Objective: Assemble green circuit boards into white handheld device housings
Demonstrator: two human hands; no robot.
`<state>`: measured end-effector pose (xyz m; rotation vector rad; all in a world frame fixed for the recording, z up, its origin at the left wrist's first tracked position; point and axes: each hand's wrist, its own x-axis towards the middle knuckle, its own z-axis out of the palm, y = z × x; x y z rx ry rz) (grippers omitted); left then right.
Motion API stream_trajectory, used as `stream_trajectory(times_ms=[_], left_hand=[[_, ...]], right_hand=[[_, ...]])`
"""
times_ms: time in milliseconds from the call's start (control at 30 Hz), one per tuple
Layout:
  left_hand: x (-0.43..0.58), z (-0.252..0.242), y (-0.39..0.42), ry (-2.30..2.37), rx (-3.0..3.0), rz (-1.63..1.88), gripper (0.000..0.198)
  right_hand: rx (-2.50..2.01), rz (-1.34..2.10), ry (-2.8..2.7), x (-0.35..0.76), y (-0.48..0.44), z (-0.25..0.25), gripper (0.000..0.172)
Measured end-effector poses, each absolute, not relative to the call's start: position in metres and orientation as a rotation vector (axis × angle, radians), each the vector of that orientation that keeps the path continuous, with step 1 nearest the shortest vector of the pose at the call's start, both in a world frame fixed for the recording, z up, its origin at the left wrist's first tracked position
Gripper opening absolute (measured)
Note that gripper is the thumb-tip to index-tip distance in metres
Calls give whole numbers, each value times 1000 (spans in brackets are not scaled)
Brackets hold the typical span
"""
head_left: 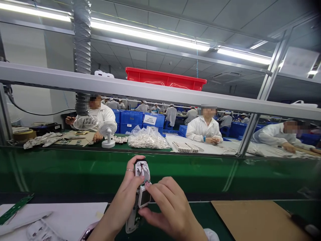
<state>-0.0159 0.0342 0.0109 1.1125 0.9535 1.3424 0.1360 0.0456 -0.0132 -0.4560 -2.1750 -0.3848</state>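
My left hand (127, 191) is wrapped round an opened white handheld device housing (131, 223), held upright in front of me. Thin wires and the white inside of its head (142, 169) show at the top. Partway down sits a small display module (144, 196) with a dark screen and a white frame. The fingers and thumb of my right hand (173, 206) pinch this module at its top and lower edges. Part of the housing is hidden behind my fingers.
White plastic shell parts (42, 231) and a green circuit board strip (16, 208) lie on the left. Brown cardboard (247, 219) is at right. Beyond the green belt (62, 170) are a white fan (107, 132), bagged parts (149, 139) and several co-workers. A red bin (165, 78) sits overhead.
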Motion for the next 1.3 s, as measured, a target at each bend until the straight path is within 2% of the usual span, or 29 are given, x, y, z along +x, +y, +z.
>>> stream_trajectory(times_ms=[300,500,700,833,1000,1300], left_hand=[[-15,1,36,750,1030,1430,39],[-13,3,34,834,1081,1470,37],[-15,13,28,940,1099,1389,45],[-14,10,28,810,1101,1400,39],[-12,8,22,667,951,1476,56],[-21,21,9,433,833,1255,56]], right_hand=[[-544,-595,-1971,129,42,-3,34],[-531,-686,-1932,128,38,-1,33],[-443,-672,-1965,130,38,-6,34],[-362,-648,-1983,134,40,-10,38],[-313,-783,-1800,136,42,-9,26],[-280,-581,-1732,143,43,0,28]])
